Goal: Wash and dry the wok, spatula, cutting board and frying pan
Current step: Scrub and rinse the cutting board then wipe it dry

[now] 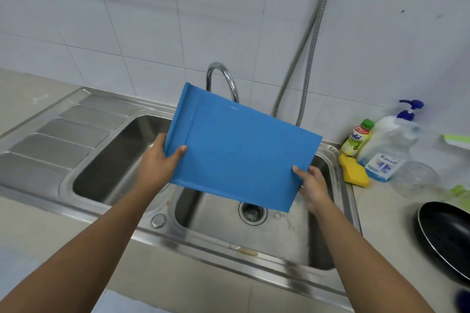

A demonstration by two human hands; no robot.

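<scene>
- Blue cutting board (241,150): held tilted above the sink (193,241), right basin; long axis sloping from far left down to near right.
- My left hand (162,160): curled on its left edge, thumb on top.
- My right hand (312,183): pinching its right corner.
- Frying pan (447,236): bench (381,211), right of sink; right hand nearer.

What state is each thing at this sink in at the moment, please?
blue cutting board, held tilted above the sink basin.
left hand, grips the board's left edge.
right hand, grips its lower right corner.
faucet, flow hidden behind the board.
frying pan, resting on the counter.
</scene>
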